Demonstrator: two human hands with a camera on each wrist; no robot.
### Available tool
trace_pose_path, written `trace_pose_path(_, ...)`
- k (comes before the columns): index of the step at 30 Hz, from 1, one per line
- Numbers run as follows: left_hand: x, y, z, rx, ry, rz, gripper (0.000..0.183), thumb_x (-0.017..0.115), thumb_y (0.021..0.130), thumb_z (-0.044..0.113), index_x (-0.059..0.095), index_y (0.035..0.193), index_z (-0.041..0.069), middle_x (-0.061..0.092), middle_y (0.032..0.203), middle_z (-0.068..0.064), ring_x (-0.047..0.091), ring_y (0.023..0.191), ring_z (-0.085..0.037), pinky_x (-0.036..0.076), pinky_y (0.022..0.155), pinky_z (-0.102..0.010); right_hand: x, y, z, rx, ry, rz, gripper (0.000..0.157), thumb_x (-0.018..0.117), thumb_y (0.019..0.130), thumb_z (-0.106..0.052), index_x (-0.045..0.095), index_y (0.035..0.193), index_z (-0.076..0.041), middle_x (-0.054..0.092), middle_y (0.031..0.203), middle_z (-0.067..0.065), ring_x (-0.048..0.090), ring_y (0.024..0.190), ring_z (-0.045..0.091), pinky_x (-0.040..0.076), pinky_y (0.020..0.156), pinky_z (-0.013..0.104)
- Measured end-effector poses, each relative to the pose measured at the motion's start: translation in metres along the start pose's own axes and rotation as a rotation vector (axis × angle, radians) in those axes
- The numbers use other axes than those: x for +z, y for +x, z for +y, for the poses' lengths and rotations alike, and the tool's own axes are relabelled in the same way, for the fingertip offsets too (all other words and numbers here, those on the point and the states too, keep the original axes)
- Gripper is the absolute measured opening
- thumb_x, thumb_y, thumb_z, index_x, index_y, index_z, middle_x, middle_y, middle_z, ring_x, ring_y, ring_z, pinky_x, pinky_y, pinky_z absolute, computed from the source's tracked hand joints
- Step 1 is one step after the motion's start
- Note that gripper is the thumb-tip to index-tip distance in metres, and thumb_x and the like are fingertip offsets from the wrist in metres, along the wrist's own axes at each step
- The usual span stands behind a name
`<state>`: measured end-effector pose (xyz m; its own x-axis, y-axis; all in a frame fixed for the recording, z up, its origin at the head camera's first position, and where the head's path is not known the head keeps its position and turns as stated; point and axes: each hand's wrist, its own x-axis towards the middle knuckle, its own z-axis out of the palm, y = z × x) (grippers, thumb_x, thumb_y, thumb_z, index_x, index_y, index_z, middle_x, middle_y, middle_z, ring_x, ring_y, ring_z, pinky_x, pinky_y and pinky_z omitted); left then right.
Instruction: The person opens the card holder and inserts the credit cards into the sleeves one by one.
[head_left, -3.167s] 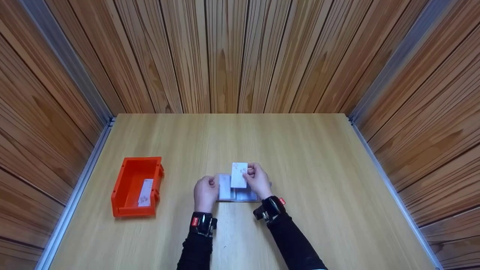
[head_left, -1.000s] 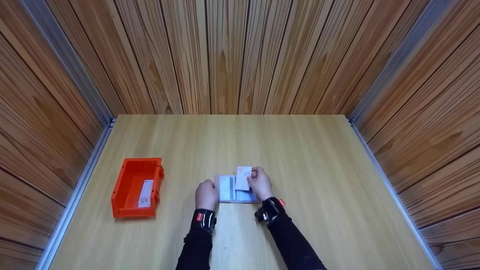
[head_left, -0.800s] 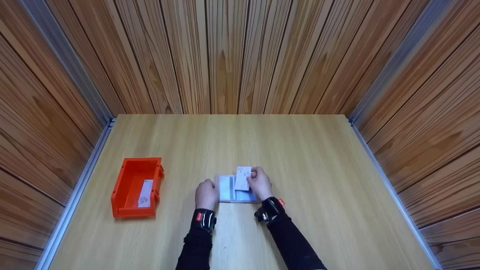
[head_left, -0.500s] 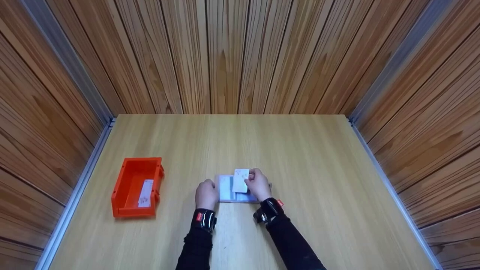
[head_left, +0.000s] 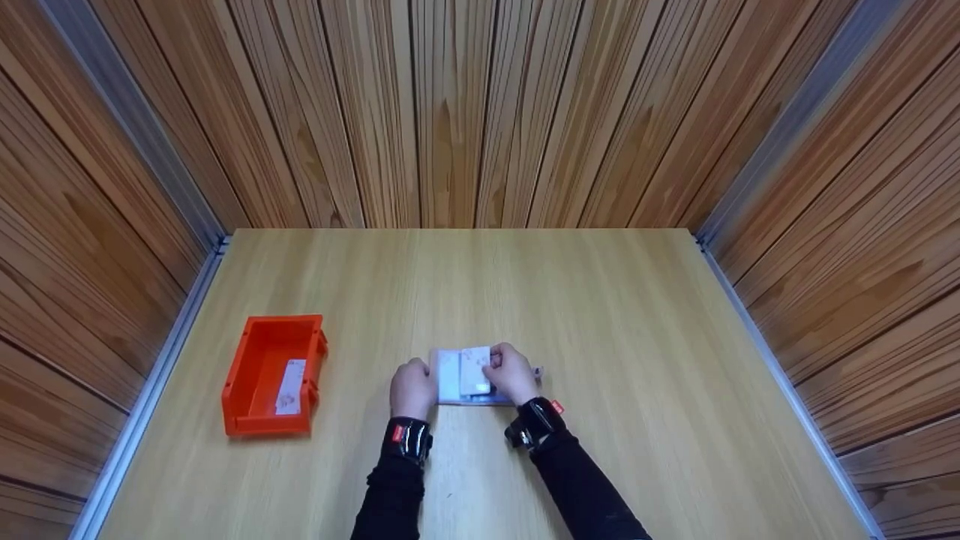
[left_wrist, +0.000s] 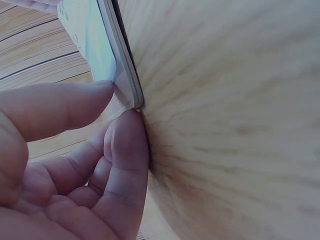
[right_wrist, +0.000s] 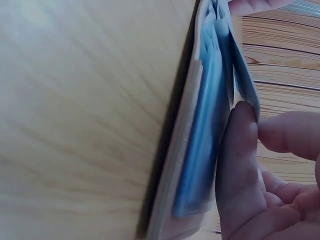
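Observation:
An open card holder (head_left: 448,377) with clear plastic sleeves lies on the table in front of me. My left hand (head_left: 413,388) pinches its left edge; in the left wrist view the thumb (left_wrist: 95,95) lies on the clear sleeve at the corner and a finger is under it. My right hand (head_left: 514,373) pinches a white card (head_left: 473,369) with a faint pink print by its right edge, low over the middle of the holder. Seen from the right wrist, the card (right_wrist: 246,80) is tilted away from the bluish stack of sleeves (right_wrist: 200,150), with a fingertip behind it.
An orange open-front bin (head_left: 262,360) stands at the left of the wooden table (head_left: 600,315). Inside it lies another white card (head_left: 290,386) with a pink print. Wood-panelled walls (head_left: 450,112) close off the back and both sides.
My right hand has brought the card lower and to the left, so it now overlaps the middle of the card holder. My left hand keeps to the holder's left edge.

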<state>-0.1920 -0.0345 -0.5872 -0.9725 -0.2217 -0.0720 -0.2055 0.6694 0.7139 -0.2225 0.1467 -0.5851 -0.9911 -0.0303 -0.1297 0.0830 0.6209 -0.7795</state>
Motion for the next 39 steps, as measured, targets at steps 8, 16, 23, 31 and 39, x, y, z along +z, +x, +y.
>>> trace_pose_path(8, -0.001, 0.0, 0.001, -0.016, -0.003, -0.016, 0.005, 0.059, 0.086, -0.002, 0.063, 0.084, -0.002, 0.064, 0.081, -0.014, 0.062, 0.077, -0.031, 0.05, 0.073, -0.044, 0.002, -0.001, -0.003, 0.008, -0.034, -0.027, 0.028, 0.07, 0.087, -0.005, 0.06, 0.112, 0.003, 0.055, 0.085, 0.002, 0.055, 0.081, 0.018, 0.048, 0.076, 0.033)
trace_pose_path(16, -0.001, -0.001, 0.002, -0.001, 0.003, -0.001, 0.009, 0.057, 0.086, -0.003, 0.061, 0.078, 0.0, 0.061, 0.076, -0.012, 0.059, 0.073, -0.03, 0.048, 0.069, -0.044, 0.005, -0.003, -0.005, -0.063, -0.083, 0.006, 0.024, 0.069, 0.085, -0.003, 0.061, 0.107, 0.004, 0.054, 0.08, 0.001, 0.053, 0.075, 0.018, 0.047, 0.072, 0.033)
trace_pose_path(23, -0.002, -0.002, 0.002, 0.046, 0.025, 0.023, 0.026, 0.055, 0.085, -0.004, 0.046, 0.064, 0.008, 0.045, 0.063, -0.004, 0.047, 0.061, -0.023, 0.039, 0.057, -0.039, 0.008, -0.002, -0.006, -0.064, -0.13, -0.008, 0.027, 0.07, 0.087, -0.006, 0.061, 0.11, 0.005, 0.054, 0.08, 0.001, 0.053, 0.075, 0.018, 0.047, 0.074, 0.035)
trace_pose_path(31, -0.002, -0.001, 0.001, 0.015, 0.016, -0.004, 0.027, 0.055, 0.086, -0.004, 0.045, 0.064, 0.008, 0.044, 0.063, -0.003, 0.044, 0.06, -0.022, 0.036, 0.056, -0.036, 0.01, -0.003, -0.01, -0.088, -0.15, -0.009, 0.029, 0.072, 0.086, -0.007, 0.063, 0.11, 0.006, 0.055, 0.081, 0.002, 0.055, 0.077, 0.019, 0.049, 0.077, 0.037)
trace_pose_path(39, -0.001, 0.0, 0.0, 0.026, 0.014, 0.01, 0.016, 0.057, 0.085, -0.003, 0.056, 0.07, 0.003, 0.056, 0.068, -0.009, 0.055, 0.066, -0.027, 0.045, 0.062, -0.043, 0.012, -0.004, -0.011, -0.102, -0.168, 0.002, 0.03, 0.072, 0.086, -0.007, 0.063, 0.111, 0.007, 0.059, 0.081, 0.003, 0.058, 0.078, 0.021, 0.05, 0.077, 0.038)
